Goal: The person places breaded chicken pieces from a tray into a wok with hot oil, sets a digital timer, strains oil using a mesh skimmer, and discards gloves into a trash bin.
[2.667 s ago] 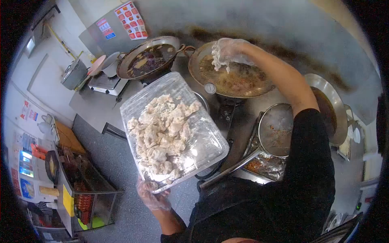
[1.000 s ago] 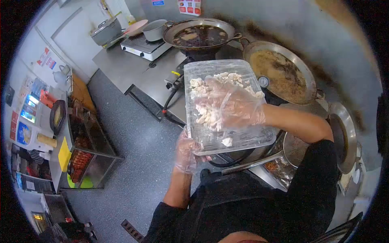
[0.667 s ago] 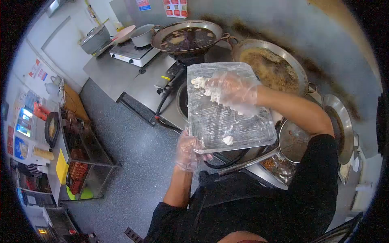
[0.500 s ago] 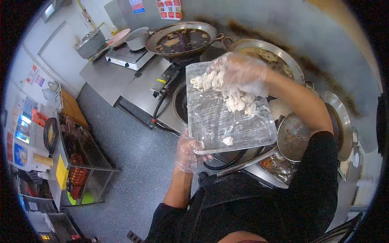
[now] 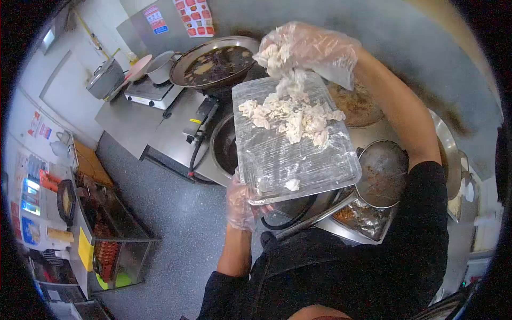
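Note:
My left hand [image 5: 241, 205], in a clear plastic glove, grips the near left corner of a flour-streaked metal tray [image 5: 277, 178]. The tray is tilted. Flour-coated pieces [image 5: 304, 121], perhaps battered meat, lie in a loose heap across its far half, with a small lump by the near edge. Above the far edge my right hand [image 5: 317, 50], gloved too, has its fingers curled round a clump of the same pieces. Part of that clump hangs down to the heap. The glove's crinkled plastic partly hides the fingers.
A wide pan of dark oil [image 5: 218, 66] with bits floating in it stands behind the tray. Another oil pan [image 5: 354, 104] is under my right forearm. A long-handled strainer [image 5: 381, 176] lies to the right. At left are a portable stove [image 5: 152, 93] and pots.
My right hand has risen off the tray with a clump of coated pieces. The remaining pieces are more spread out. The view has shifted slightly, and my left hand keeps its hold.

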Demonstrator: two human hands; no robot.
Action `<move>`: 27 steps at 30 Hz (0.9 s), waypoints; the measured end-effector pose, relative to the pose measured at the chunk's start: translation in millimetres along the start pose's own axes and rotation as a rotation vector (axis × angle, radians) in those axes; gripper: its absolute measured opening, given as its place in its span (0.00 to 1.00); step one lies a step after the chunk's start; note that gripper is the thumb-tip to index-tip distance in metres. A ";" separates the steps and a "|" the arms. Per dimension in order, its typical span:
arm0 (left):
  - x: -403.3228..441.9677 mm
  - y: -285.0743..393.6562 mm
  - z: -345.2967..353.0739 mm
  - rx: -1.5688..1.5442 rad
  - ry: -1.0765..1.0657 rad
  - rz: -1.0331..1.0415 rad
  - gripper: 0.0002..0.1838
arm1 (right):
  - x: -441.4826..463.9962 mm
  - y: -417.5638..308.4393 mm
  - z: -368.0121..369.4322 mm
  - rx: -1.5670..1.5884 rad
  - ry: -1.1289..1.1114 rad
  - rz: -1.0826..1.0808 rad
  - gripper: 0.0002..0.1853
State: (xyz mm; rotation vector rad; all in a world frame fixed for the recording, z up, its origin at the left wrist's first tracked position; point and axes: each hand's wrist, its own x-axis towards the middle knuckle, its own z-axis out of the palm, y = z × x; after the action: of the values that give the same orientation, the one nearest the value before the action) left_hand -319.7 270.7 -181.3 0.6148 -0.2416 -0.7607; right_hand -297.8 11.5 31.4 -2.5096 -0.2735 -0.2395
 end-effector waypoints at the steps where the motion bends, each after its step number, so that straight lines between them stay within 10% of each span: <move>1: 0.0 -3.7 1.8 0.019 -0.013 0.027 0.28 | -2.7 1.1 -3.9 0.188 0.086 0.032 0.15; 6: -10.1 -8.7 3.3 0.122 0.010 0.099 0.27 | -0.6 36.9 -49.2 -0.068 0.072 -0.136 0.15; 12: -20.8 -12.6 29.7 0.254 0.333 0.153 0.32 | -36.9 93.6 -91.0 -0.344 0.035 0.161 0.18; 27: -57.4 -11.6 -7.8 0.363 0.376 0.447 0.23 | -144.2 321.3 -42.3 -0.631 -0.315 0.428 0.20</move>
State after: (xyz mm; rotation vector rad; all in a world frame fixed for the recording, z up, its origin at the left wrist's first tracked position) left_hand -363.7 308.1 -193.8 0.9922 -0.1608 -0.1595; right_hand -361.5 -290.7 -142.9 -3.1434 0.2658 0.2933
